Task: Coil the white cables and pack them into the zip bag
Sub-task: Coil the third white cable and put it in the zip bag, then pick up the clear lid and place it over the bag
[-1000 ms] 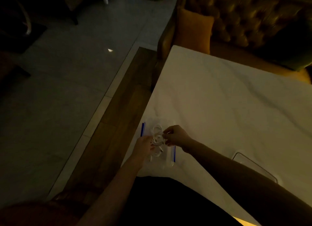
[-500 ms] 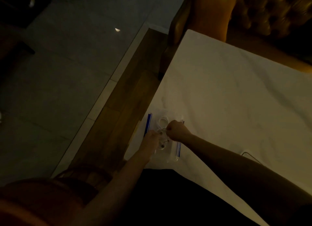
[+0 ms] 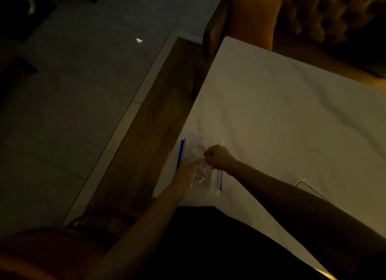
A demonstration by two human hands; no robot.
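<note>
Right hand (image 3: pixel 219 158) clenched, pinching white cables (image 3: pixel 199 152) just left of its knuckles. Left hand (image 3: pixel 187 171) touches same coil; grip unclear, too dark. Zip bag (image 3: pixel 212 183) lies under both hands on table (image 3: pixel 271 122).

Dim rm, white marble table (image 3: pixel 292 112), grey tile floor (image 3: pixel 83 91) left, tufted sofa (image 3: pixel 323 12) w/ orange cushion (image 3: pixel 254 14)

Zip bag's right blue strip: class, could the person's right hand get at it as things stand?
Probably yes. The right hand is right above that blue strip, nothing between them, but its fingers seem to pinch the white cables and would need to let go first.
</note>
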